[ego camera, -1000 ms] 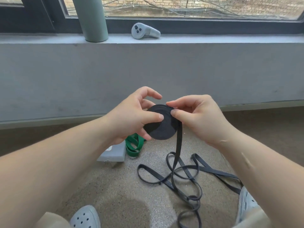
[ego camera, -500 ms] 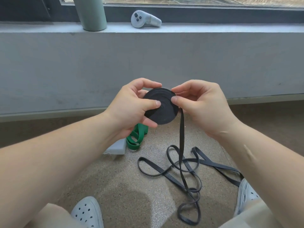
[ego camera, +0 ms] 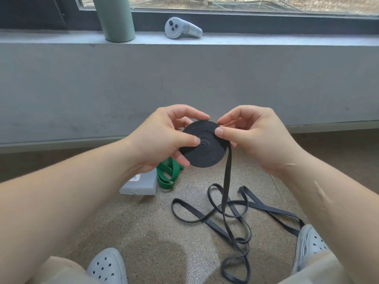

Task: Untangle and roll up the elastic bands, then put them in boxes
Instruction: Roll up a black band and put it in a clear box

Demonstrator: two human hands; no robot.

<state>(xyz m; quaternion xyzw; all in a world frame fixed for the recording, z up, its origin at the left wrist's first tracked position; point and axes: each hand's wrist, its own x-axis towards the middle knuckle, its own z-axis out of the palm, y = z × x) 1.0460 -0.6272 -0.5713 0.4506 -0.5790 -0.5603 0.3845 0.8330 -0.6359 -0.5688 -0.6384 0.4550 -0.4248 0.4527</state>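
A flat black coil of elastic band [ego camera: 207,149] is held up between both hands. My left hand [ego camera: 162,140] pinches it, thumb near the coil's centre and fingers behind. My right hand [ego camera: 254,138] grips the coil's right edge, thumb on its face. The band's loose black tail [ego camera: 226,185] hangs down from the right edge to tangled loops on the floor [ego camera: 231,218]. A green elastic band [ego camera: 167,175] lies bunched on the floor beside a small grey box [ego camera: 141,185], partly hidden by my left hand.
A grey wall rises just ahead, with a sill carrying a green cylinder [ego camera: 114,19] and a white controller [ego camera: 181,28]. White perforated shoes sit at the lower left [ego camera: 106,267] and lower right [ego camera: 311,244]. The floor is speckled beige.
The coil has turned a little between my hands and my fingers have shifted grip on its rim. The tail hangs slightly shorter, with its loops on the floor shifted a little.
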